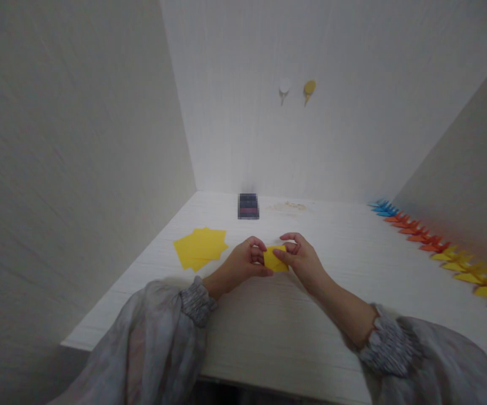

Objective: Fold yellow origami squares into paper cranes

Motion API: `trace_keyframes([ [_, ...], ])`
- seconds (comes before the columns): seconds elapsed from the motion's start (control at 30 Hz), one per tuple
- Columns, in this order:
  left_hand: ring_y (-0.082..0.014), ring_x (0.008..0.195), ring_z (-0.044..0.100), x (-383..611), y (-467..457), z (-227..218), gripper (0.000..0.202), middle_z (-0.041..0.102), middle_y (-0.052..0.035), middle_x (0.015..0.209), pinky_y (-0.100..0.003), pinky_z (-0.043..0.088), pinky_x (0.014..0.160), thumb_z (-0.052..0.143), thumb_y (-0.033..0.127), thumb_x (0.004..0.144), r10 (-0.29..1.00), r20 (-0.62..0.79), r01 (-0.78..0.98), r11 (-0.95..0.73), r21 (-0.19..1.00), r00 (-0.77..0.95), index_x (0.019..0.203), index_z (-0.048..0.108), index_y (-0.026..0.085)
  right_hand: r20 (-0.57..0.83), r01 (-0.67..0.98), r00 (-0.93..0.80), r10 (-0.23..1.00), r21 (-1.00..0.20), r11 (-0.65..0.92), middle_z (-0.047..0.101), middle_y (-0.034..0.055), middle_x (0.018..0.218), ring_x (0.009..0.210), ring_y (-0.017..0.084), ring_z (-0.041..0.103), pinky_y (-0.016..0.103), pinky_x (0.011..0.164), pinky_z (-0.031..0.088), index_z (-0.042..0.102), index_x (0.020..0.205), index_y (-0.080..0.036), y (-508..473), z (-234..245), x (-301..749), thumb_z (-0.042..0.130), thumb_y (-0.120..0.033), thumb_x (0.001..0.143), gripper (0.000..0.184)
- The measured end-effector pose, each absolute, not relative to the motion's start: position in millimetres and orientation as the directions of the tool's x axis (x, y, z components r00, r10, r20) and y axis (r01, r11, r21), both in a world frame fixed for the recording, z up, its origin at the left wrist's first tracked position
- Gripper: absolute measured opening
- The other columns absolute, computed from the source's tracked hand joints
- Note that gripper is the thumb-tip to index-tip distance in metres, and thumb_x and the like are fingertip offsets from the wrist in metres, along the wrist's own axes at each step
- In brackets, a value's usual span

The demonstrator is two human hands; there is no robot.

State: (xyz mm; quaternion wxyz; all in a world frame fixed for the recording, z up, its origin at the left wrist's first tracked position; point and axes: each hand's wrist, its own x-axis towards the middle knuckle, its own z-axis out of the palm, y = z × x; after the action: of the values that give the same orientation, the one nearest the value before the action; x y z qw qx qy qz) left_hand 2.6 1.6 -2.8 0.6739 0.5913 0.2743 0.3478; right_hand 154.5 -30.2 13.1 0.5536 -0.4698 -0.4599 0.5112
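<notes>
A small folded piece of yellow paper (275,260) is held just above the white table (268,326), near its middle. My left hand (243,264) pinches its left side with curled fingers. On the right side, my right hand (301,260) grips it between thumb and fingers. Both hands meet over the paper and hide part of it. A loose stack of yellow paper squares (200,246) lies on the table to the left of my left hand.
A row of folded paper figures, blue (383,208), orange (416,233) and yellow (475,275), runs along the right wall. A small dark box (248,206) stands at the back by the far wall. Two small pegs (297,90) hang on that wall.
</notes>
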Motion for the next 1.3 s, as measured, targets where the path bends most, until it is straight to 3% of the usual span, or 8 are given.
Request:
trace_keyframes([
  [0.27,-0.0106,0.070,0.059,3.3,-3.5,5.9,0.052,0.061,0.0001,0.077,-0.024,0.045,0.064,0.074,0.012,0.051,0.754,0.019,-0.204,0.154,0.967,0.657,0.089,0.038,0.018,0.038,-0.122,0.052,0.998,-0.992,0.044,0.054,-0.0079,0.055,0.049,0.012,0.054,0.026,0.051,0.042,0.038,0.085,-0.022,-29.6,13.3,155.8,0.070,-0.031,0.055,0.045],
  [0.37,-0.0093,0.062,0.059,4.2,-3.8,6.6,0.049,0.060,0.0026,0.069,-0.022,0.044,0.058,0.071,0.018,0.057,0.785,0.002,-0.211,0.163,0.964,0.619,0.091,0.036,0.018,0.051,-0.108,0.022,0.998,-0.993,0.053,0.051,-0.0094,0.053,0.047,0.011,0.052,0.025,0.049,0.040,0.038,0.086,-0.023,-31.3,11.6,153.0,0.070,-0.030,0.056,0.044],
  [0.47,-0.0081,0.052,0.055,3.9,-1.7,4.3,0.052,0.056,0.0060,0.059,-0.019,0.041,0.051,0.073,0.019,0.055,0.818,0.006,-0.171,0.113,0.979,0.575,0.091,0.035,0.018,0.047,-0.084,0.019,0.999,-0.995,0.049,0.050,-0.0096,0.052,0.047,0.011,0.051,0.024,0.048,0.038,0.039,0.087,-0.022,-32.9,10.9,149.8,0.070,-0.031,0.057,0.044],
  [0.57,-0.0105,0.055,0.058,2.9,1.0,2.4,0.056,0.058,0.0049,0.061,-0.022,0.043,0.053,0.074,0.020,0.053,0.863,0.030,-0.184,0.074,0.980,0.505,0.092,0.034,0.019,0.035,-0.091,0.054,0.998,-0.995,0.040,0.056,-0.0052,0.057,0.048,0.010,0.051,0.024,0.048,0.037,0.043,0.087,-0.020,-33.4,11.0,148.8,0.064,-0.037,0.064,0.036],
  [0.77,-0.0121,0.057,0.059,2.8,1.4,5.5,0.057,0.060,0.0025,0.064,-0.024,0.044,0.056,0.074,0.025,0.052,0.905,0.054,-0.165,0.018,0.986,0.422,0.091,0.033,0.018,-0.019,0.010,-0.065,0.998,-1.000,-0.019,0.053,-0.0024,0.052,0.046,0.008,0.046,0.022,0.047,0.033,0.054,0.061,-0.014,-33.7,7.8,150.5,0.067,-0.036,0.061,0.025],
  [1.0,-0.0122,0.057,0.060,1.5,1.0,5.8,0.054,0.060,0.0025,0.063,-0.023,0.045,0.055,0.073,0.020,0.054,0.882,0.060,-0.150,0.012,0.989,0.468,0.092,0.034,0.018,-0.026,-0.088,-0.065,0.998,-0.996,-0.032,0.057,0.0002,0.052,0.048,0.010,0.049,0.025,0.050,0.038,0.059,0.057,-0.014,-36.5,7.0,151.1,0.065,-0.031,0.062,0.018],
  [1.3,-0.0128,0.059,0.060,1.6,1.1,7.8,0.053,0.061,0.0019,0.065,-0.024,0.046,0.055,0.072,0.015,0.053,0.880,0.060,-0.143,0.009,0.990,0.471,0.091,0.036,0.017,-0.021,-0.145,-0.112,0.993,-0.989,-0.037,0.063,0.0061,0.059,0.050,0.014,0.055,0.029,0.056,0.043,0.064,0.065,-0.011,-35.5,5.6,152.7,0.060,-0.038,0.067,0.027],
])
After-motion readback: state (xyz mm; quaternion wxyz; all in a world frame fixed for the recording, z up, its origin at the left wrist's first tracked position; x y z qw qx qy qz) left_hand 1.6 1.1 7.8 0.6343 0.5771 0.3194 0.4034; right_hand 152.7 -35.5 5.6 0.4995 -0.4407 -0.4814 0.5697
